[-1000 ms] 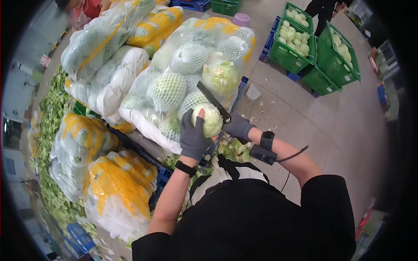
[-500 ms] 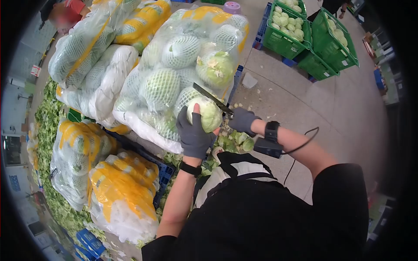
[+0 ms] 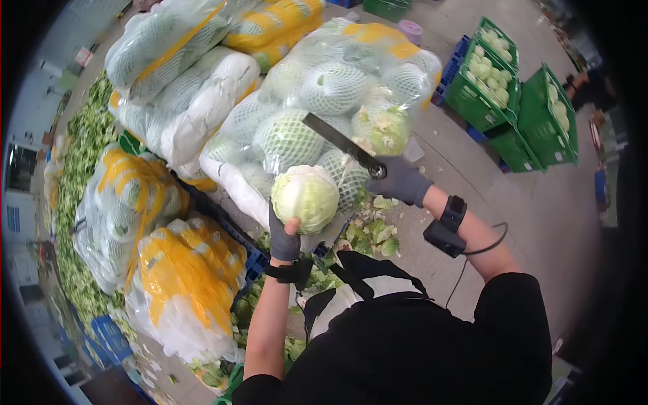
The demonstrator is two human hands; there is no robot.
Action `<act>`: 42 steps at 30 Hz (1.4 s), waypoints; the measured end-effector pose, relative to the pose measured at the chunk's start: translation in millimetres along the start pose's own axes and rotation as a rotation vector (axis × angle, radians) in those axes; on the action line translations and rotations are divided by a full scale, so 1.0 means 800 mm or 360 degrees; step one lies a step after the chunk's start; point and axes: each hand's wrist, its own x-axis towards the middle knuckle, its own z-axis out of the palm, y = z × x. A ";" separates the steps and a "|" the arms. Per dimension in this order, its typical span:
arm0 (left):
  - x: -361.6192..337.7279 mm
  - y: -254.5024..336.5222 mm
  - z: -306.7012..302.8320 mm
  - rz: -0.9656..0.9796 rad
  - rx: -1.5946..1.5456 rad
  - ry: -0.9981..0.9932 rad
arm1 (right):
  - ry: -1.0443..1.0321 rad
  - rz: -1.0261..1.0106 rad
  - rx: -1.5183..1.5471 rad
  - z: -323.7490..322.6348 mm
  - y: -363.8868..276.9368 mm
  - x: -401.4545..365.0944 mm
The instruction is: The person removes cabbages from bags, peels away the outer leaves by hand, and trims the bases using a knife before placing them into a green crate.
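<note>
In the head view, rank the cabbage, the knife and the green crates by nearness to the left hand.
1. Cabbage: held in the left hand.
2. Knife: just above, in the right hand.
3. Green crates: far upper right, on the floor.

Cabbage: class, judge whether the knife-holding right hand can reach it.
Probably yes: the left hand holds the cabbage up, the right hand with its knife is close beside, nothing between them.

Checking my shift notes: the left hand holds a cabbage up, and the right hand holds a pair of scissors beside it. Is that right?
Not quite. The right hand holds a long-bladed knife, not scissors. The head view shows its dark blade reaching up and away from the gloved fist. The rest stands: the left hand holds the cabbage up from below.
</note>
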 end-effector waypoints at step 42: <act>-0.689 0.102 -0.351 0.1666 -0.1026 0.2817 | -0.1338 -0.1480 -0.0693 0.449 -0.209 -0.087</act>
